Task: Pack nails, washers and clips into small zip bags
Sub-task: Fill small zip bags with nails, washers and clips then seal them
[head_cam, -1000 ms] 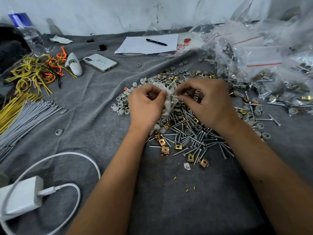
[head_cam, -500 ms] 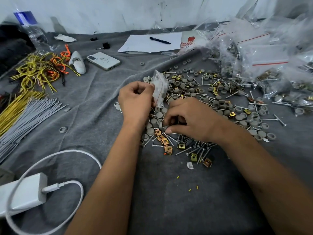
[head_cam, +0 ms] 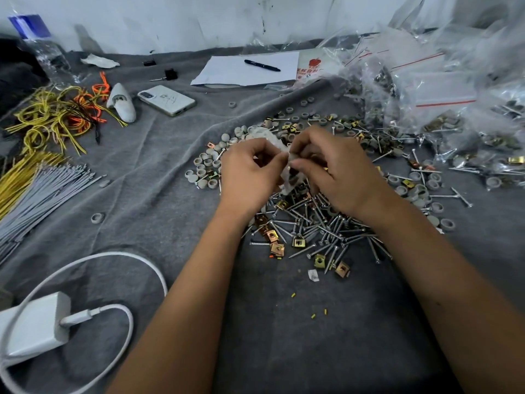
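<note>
A small clear zip bag [head_cam: 287, 177] hangs between my hands above the pile. My left hand [head_cam: 250, 172] pinches its left edge with thumb and fingers. My right hand [head_cam: 338, 172] pinches the bag's mouth from the right, fingers curled. Beneath them lies a heap of silver nails [head_cam: 321, 228]. Brass clips [head_cam: 272, 237] are scattered along its near edge. Grey washers [head_cam: 203, 169] lie to the left and behind. What the bag holds is hidden by my fingers.
Filled zip bags [head_cam: 443, 103] pile up at the right. A phone [head_cam: 167, 100], paper with a pen [head_cam: 261, 65], yellow and orange wires [head_cam: 56, 115], grey cable ties [head_cam: 39, 194] and a white charger [head_cam: 37, 322] with its cable lie on the grey cloth [head_cam: 159, 172].
My right hand has come up from the nail pile to the bag's mouth. Both hands now pinch the bag together, which sits lower between them.
</note>
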A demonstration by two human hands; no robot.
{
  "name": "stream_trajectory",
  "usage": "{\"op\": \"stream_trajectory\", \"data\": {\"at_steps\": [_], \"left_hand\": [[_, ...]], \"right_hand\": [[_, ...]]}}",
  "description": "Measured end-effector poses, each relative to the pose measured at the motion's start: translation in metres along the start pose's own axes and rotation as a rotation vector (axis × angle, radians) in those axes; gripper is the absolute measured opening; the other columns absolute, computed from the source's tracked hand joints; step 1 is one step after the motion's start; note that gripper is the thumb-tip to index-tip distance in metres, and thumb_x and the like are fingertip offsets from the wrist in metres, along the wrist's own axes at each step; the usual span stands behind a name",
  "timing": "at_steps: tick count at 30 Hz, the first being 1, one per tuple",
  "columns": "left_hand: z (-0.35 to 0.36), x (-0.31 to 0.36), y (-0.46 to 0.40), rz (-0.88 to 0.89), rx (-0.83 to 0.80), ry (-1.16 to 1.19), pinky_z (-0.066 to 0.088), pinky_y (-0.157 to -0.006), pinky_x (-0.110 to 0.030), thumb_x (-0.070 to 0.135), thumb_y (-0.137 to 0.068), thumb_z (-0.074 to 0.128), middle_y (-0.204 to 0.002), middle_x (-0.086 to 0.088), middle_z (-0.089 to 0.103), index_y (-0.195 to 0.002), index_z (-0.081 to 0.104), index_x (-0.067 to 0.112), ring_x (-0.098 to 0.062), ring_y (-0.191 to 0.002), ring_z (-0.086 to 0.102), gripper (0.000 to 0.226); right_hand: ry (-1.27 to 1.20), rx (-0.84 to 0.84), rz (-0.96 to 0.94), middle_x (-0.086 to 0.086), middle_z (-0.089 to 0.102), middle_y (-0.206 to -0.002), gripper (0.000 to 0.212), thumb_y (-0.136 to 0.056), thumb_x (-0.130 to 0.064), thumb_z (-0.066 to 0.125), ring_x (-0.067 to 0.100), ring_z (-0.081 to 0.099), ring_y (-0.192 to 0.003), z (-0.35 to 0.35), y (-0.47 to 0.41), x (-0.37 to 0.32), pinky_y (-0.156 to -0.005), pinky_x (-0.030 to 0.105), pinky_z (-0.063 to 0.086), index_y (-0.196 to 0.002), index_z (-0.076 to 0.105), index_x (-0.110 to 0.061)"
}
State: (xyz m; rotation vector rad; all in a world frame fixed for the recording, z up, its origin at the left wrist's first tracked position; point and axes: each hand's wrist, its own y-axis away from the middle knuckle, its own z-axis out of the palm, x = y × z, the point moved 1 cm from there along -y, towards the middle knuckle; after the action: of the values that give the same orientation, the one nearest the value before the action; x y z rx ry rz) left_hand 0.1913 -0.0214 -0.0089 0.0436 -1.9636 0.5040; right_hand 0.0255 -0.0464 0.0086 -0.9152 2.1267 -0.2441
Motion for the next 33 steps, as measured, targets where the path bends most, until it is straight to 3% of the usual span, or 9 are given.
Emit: {"op": "stream_trajectory", "data": {"at_steps": [3, 5, 13, 16, 18, 21, 26, 28, 33], "left_hand": [[-0.002, -0.002, 0.001, -0.060, 0.006, 0.109, 0.046, -0.046, -0.022, 0.008, -0.095, 0.071, -0.057, -0.006, 0.066, -0.080, 0.068, -0.001, -0.013, -0.045, 0.063, 0.018], [-0.002, -0.001, 0.000, -0.082, 0.003, 0.146, 0.045, -0.045, -0.020, 0.009, -0.095, 0.069, -0.055, -0.005, 0.066, -0.078, 0.066, 0.000, -0.013, -0.045, 0.062, 0.019], [-0.009, -0.005, -0.004, -0.158, 0.014, 0.297, 0.045, -0.043, -0.021, 0.005, -0.096, 0.068, -0.055, -0.010, 0.062, -0.077, 0.066, -0.002, -0.015, -0.043, 0.059, 0.020], [-0.015, -0.008, -0.007, -0.185, 0.036, 0.335, 0.048, -0.046, -0.025, 0.005, -0.095, 0.068, -0.055, -0.006, 0.062, -0.071, 0.066, 0.005, -0.018, -0.047, 0.061, 0.024], [-0.020, -0.010, -0.009, -0.219, 0.070, 0.357, 0.048, -0.046, -0.026, 0.006, -0.095, 0.068, -0.057, -0.007, 0.063, -0.067, 0.066, 0.012, -0.017, -0.048, 0.060, 0.028], [-0.027, -0.014, -0.012, -0.286, 0.123, 0.446, 0.046, -0.044, -0.020, 0.005, -0.095, 0.067, -0.057, -0.007, 0.062, -0.067, 0.064, 0.013, -0.013, -0.045, 0.058, 0.029], [-0.037, -0.019, -0.018, -0.347, 0.152, 0.590, 0.045, -0.043, -0.020, 0.004, -0.093, 0.066, -0.059, -0.004, 0.058, -0.071, 0.061, 0.010, -0.011, -0.047, 0.057, 0.024], [-0.038, -0.021, -0.019, -0.372, 0.167, 0.605, 0.046, -0.042, -0.020, 0.004, -0.093, 0.067, -0.056, 0.000, 0.057, -0.068, 0.061, 0.012, -0.011, -0.046, 0.057, 0.026], [-0.037, -0.021, -0.019, -0.373, 0.168, 0.604, 0.046, -0.042, -0.019, 0.003, -0.093, 0.067, -0.055, 0.001, 0.056, -0.067, 0.060, 0.012, -0.010, -0.046, 0.056, 0.028]], "right_hand": [[0.068, -0.001, 0.054, 0.000, 0.074, -0.091, 0.016, -0.093, -0.015, 0.074, 0.005, 0.070, -0.081, -0.001, 0.000, 0.007, -0.080, 0.037, 0.059, -0.107, 0.067, -0.014], [0.090, 0.037, 0.062, 0.000, 0.074, -0.090, 0.022, -0.088, -0.015, 0.079, 0.010, 0.071, -0.082, -0.002, 0.000, 0.007, -0.080, 0.038, 0.060, -0.108, 0.072, -0.013], [-0.042, 0.152, 0.032, 0.000, 0.075, -0.100, 0.022, -0.087, -0.006, 0.078, 0.001, 0.072, -0.092, -0.002, 0.001, 0.003, -0.077, 0.014, 0.057, -0.108, 0.072, -0.010], [-0.026, 0.205, -0.029, -0.001, 0.074, -0.097, 0.020, -0.086, -0.010, 0.081, 0.007, 0.073, -0.080, -0.003, 0.001, -0.001, -0.067, 0.019, 0.058, -0.103, 0.072, -0.009], [0.029, 0.217, -0.089, -0.005, 0.071, -0.092, 0.017, -0.084, -0.014, 0.084, 0.006, 0.066, -0.070, -0.002, 0.001, -0.005, -0.064, 0.015, 0.051, -0.096, 0.072, -0.010], [0.068, 0.071, -0.222, -0.007, 0.068, -0.088, 0.012, -0.084, -0.018, 0.084, 0.003, 0.061, -0.075, 0.011, 0.004, -0.016, -0.074, 0.011, 0.046, -0.089, 0.075, -0.011], [0.089, -0.242, -0.383, -0.004, 0.066, -0.098, 0.018, -0.090, -0.032, 0.078, 0.016, 0.057, -0.099, 0.046, 0.010, -0.041, -0.091, 0.039, 0.049, -0.102, 0.079, -0.019], [0.117, -0.354, -0.452, 0.000, 0.065, -0.104, 0.022, -0.093, -0.035, 0.073, 0.021, 0.053, -0.102, 0.057, 0.011, -0.049, -0.092, 0.041, 0.046, -0.109, 0.078, -0.020], [0.252, -0.402, -0.457, -0.003, 0.063, -0.102, 0.017, -0.095, -0.035, 0.068, 0.020, 0.051, -0.103, 0.061, 0.009, -0.051, -0.089, 0.045, 0.044, -0.103, 0.075, -0.022]]}}
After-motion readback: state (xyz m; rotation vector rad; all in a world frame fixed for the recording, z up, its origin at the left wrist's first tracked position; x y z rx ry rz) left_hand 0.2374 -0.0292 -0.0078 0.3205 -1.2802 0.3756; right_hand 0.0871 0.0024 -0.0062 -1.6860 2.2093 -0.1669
